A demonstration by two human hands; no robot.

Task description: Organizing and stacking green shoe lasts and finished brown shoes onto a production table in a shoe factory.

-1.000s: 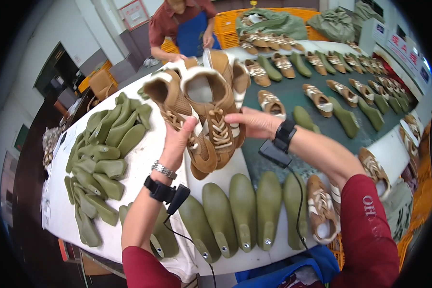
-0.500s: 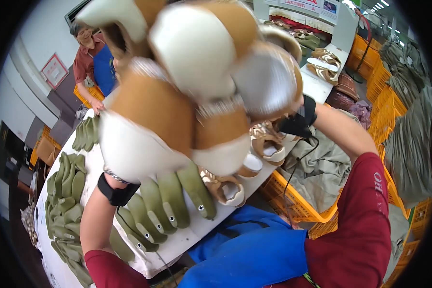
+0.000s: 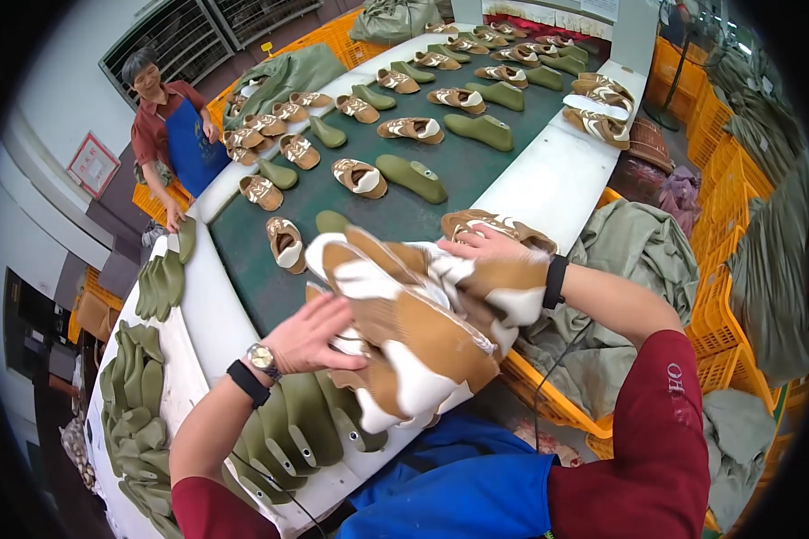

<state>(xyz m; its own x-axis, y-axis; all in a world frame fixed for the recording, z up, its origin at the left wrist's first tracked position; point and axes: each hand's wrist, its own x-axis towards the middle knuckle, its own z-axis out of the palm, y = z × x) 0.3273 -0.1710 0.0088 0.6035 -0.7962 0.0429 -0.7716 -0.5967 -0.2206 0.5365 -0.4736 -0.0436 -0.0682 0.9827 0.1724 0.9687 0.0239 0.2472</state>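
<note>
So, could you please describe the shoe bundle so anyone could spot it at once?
Find the green tabletop. At its near side, between left hand and right hand, is the shoe bundle: brown-and-white shoes clustered, while the tabletop shoes sit mostly apart.

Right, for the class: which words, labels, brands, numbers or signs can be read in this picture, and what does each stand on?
Maroon right sleeve: pale lettering, partly clear; not copied out here.
Red-framed wall sign: red characters, too blurred to read.
White notice at the top edge: too small to read.
Wristwatch: dial markings too small to read.
Nearest brown-and-white shoes: no readable text.
</note>
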